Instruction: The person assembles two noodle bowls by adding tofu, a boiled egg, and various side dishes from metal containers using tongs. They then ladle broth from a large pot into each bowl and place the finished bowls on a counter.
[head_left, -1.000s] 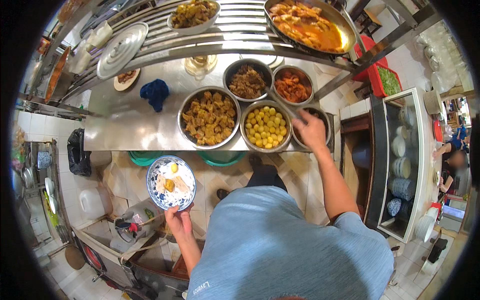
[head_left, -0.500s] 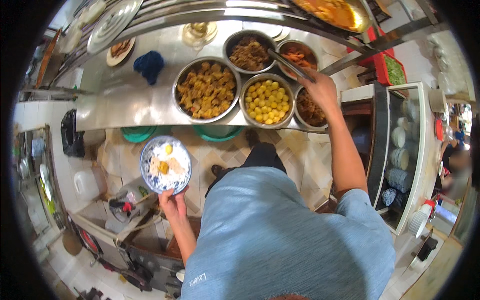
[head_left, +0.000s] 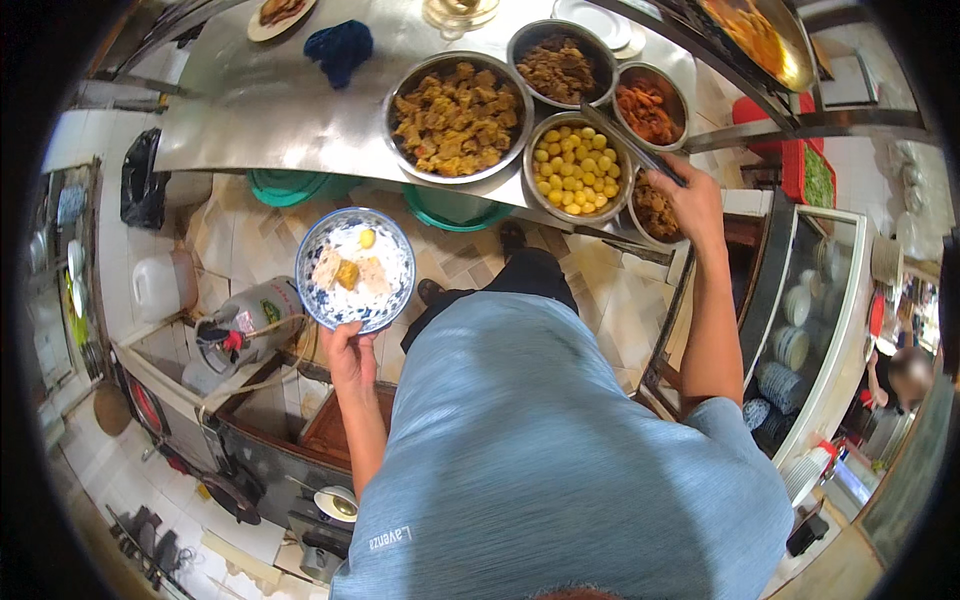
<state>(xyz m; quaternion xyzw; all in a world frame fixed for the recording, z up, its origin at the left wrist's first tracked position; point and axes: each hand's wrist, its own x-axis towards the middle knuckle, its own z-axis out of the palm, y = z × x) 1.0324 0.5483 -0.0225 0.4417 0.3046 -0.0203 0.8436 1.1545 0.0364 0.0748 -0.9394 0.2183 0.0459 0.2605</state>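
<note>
My left hand (head_left: 352, 358) grips the edge of a blue-and-white patterned bowl (head_left: 309, 306), held out beyond the steel table's near edge. In it lie white rice (head_left: 347, 288), a small yellow egg (head_left: 367, 238), pale slices and a brown-yellow chunk. My right hand (head_left: 688, 200) is closed around metal tongs (head_left: 637, 143), above the right side of the food bowls. Their far end reaches between the small yellow eggs (head_left: 577, 172) and the dark brown meat (head_left: 558, 72); whether it grips anything I cannot tell. Under the hand, brown food (head_left: 655, 212) is partly hidden.
The steel table (head_left: 255, 120) also bears yellow-brown meat chunks (head_left: 460, 120) and reddish-orange food (head_left: 648, 112) in metal bowls, plus a dark blue cloth (head_left: 338, 52). Green basins (head_left: 290, 187) sit below. A glass cabinet (head_left: 800, 320) stands right; a gas cylinder (head_left: 262, 312) stands left.
My view has shifted, so the table sits higher in it. My right hand has drawn back nearer, bringing the tongs toward the egg bowl. The left hand still holds the rice bowl.
</note>
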